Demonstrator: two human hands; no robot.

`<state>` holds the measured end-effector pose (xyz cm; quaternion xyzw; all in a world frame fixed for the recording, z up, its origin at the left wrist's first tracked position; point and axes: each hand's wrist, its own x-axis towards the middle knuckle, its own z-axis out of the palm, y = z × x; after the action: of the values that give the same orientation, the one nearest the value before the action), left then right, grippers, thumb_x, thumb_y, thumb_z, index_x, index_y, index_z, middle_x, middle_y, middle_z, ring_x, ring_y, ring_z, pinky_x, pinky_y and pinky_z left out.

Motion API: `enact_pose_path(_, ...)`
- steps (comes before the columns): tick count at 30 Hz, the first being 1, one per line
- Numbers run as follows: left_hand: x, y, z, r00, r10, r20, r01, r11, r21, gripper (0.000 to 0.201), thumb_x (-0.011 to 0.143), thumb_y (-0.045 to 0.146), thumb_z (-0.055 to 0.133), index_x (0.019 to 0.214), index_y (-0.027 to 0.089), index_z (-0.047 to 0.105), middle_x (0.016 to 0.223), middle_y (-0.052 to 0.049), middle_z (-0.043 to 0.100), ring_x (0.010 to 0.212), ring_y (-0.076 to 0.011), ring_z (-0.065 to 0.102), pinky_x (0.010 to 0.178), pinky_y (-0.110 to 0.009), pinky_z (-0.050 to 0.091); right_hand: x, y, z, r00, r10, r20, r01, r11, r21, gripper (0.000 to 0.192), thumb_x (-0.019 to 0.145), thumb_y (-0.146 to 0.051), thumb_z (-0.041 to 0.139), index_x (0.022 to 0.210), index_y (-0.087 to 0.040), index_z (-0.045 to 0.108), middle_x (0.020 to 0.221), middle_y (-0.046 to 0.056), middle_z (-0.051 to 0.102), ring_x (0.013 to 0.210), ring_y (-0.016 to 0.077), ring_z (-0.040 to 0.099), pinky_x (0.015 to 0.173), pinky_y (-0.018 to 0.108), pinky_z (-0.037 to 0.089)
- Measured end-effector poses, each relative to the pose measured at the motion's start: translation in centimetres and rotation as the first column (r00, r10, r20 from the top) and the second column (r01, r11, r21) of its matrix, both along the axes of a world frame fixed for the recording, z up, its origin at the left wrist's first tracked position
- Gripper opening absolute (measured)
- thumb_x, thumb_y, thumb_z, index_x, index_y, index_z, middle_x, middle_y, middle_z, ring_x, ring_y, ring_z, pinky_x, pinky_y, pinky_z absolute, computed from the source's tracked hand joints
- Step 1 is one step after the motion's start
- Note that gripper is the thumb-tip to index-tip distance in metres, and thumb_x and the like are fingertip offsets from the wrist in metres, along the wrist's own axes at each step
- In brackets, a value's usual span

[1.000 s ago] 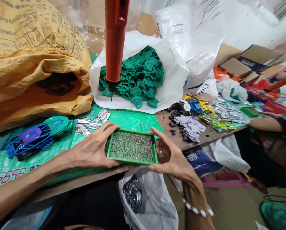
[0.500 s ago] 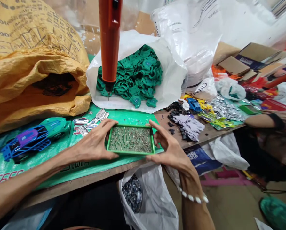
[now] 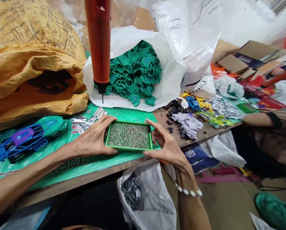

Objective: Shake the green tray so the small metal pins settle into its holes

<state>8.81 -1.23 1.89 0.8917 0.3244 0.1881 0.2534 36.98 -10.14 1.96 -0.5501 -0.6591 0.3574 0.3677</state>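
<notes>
From the head view, looking down at a workbench: two bare hands hold a shallow green tray (image 3: 128, 148) between them, at the front edge of the bench, in the middle of the view. The left hand (image 3: 93, 137) grips its left end, fingers at the far corner and thumb at the near one. The right hand (image 3: 168, 145) clasps the right end the same way, its fingers curled. Whether the tray rests on the bench or is lifted cannot be told.

The tray is full of tiny metal screws (image 3: 130, 135), spread from end to end with green showing between them. The spreading looks well along; some screws seem to lie loose, but how many are seated and how many remain is too small to tell.

No hand is on the orange screwdriver (image 3: 99, 41), which hangs point down beyond the tray. Behind it, an open white bag (image 3: 173, 73) holds a heap of loose green parts (image 3: 138, 70), apparently not yet fitted to anything. To the left stands a blue, purple and green toy car (image 3: 35, 135), seemingly assembled, below a yellow sack (image 3: 35, 60). Flat silver pieces (image 3: 98, 115) lie beyond the left hand. At far right, a co-worker's arm (image 3: 258, 119) rests across the bench.
</notes>
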Motion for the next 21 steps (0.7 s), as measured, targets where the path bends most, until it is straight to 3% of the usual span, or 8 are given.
enact_pose_path(3,0.03,0.00,0.01,1.000,-0.027,-0.003,0.027,0.999,0.017,0.088,0.064,0.043,0.080,0.137,0.021,0.036,0.136,-0.015,0.047,0.125,-0.0371,0.052,0.101,-0.052,0.052,-0.03,0.00,-0.16,0.999,0.025,0.026,-0.025,1.000,-0.014,0.097,0.063,-0.034,0.090,0.148,-0.037,0.044,0.137,0.008,0.047,0.077,0.0133,0.053,0.072,0.034,0.055)
enact_pose_path(13,-0.02,0.20,0.38,1.000,0.007,-0.025,-0.007,1.000,0.002,0.088,0.065,0.048,0.081,0.136,0.020,0.037,0.132,-0.015,0.049,0.122,-0.0368,0.054,0.100,-0.053,0.053,0.07,0.74,-0.57,0.999,0.015,-0.052,-0.018,0.999,-0.050,0.101,0.062,-0.031,0.090,0.150,-0.037,0.040,0.124,0.006,0.055,0.077,0.0147,0.051,0.066,0.032,0.052)
enact_pose_path(21,0.01,-0.03,0.19,1.000,0.021,0.023,-0.021,1.000,-0.011,0.087,0.064,0.042,0.081,0.136,0.020,0.038,0.133,-0.015,0.048,0.117,-0.0346,0.056,0.097,-0.050,0.055,0.16,0.75,-0.53,1.000,0.020,0.004,-0.020,0.999,-0.031,0.099,0.063,-0.031,0.089,0.149,-0.037,0.041,0.126,0.006,0.053,0.079,0.0152,0.052,0.070,0.033,0.054)
